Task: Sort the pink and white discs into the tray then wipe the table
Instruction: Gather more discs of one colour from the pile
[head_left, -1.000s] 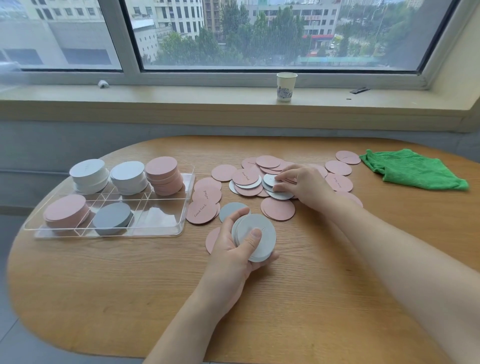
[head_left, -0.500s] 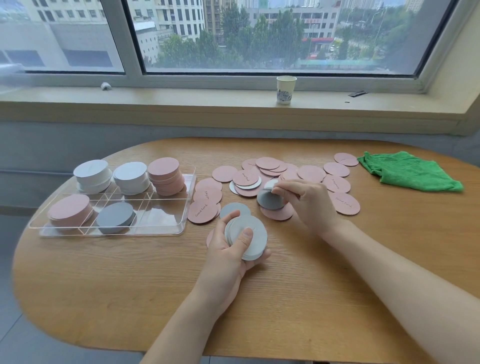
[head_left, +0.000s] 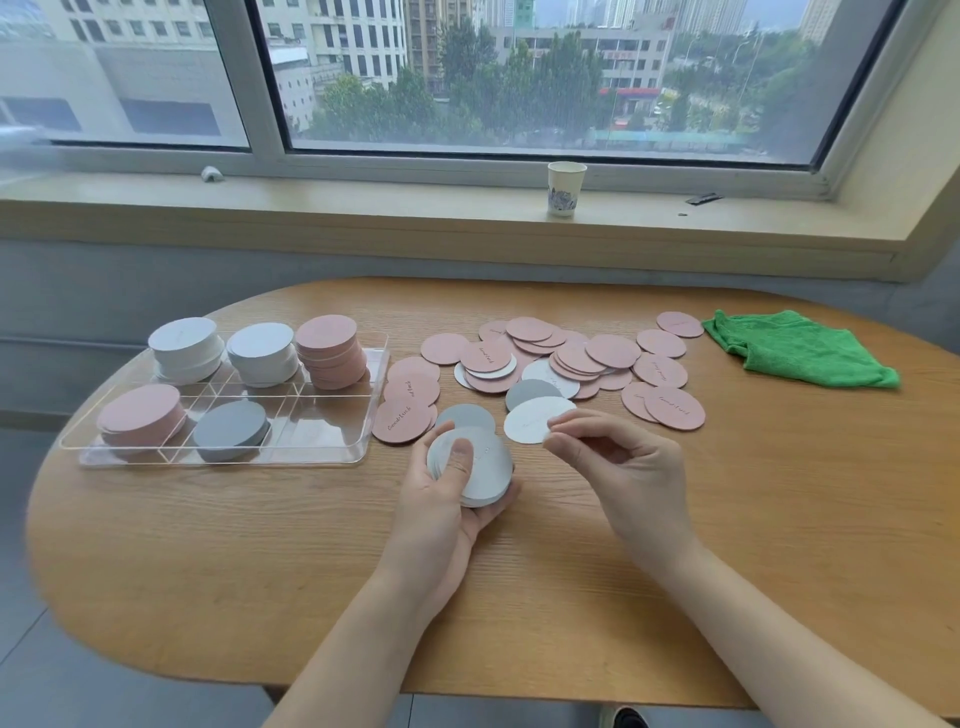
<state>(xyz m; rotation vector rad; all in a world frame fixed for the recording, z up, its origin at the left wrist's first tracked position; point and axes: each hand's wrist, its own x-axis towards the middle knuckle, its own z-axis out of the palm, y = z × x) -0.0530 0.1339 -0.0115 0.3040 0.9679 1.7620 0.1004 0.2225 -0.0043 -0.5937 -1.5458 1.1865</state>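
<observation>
So the wooden table (head_left: 260, 571) has a clear tray (head_left: 332, 454) off to the left of the left hand (head_left: 441, 519), with three white stacks and two pink ones in its compartments, one corner compartment bare. The loose pile of discs (head_left: 571, 358) sits just past both hands, mostly pink. Left hand cups a white stack (head_left: 475, 467), thumb on top, probably to drop them in together. Right hand (head_left: 618, 467) pinches a single white disc (head_left: 532, 418) by its edge.
</observation>
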